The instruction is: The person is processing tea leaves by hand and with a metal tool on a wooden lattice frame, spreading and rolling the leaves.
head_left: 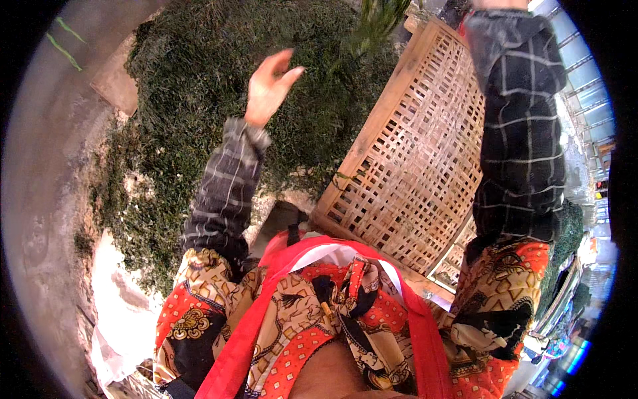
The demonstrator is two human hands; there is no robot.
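Observation:
My left hand (267, 88) is over a large heap of dark green, finely shredded plant matter (193, 73). Its thumb and fingers are apart and nothing is in them. At the top edge of the view only a sliver of my right hand (502, 3) shows, and its fingers are cut off. That arm stretches forward along the right side of a woven bamboo tray (425, 146) with a wooden frame, which lies tilted beside the heap. Between the two hands, at the top, is a blurred bunch of longer green strands (382, 20); what holds it, if anything, I cannot see.
Grey concrete floor (46, 166) runs along the left, with a few loose green strands (64, 53) on it. A flat brown board (116, 80) lies by the heap's left edge. White sheeting (123, 306) is at the lower left. More dark green matter (568, 233) appears beyond my right arm.

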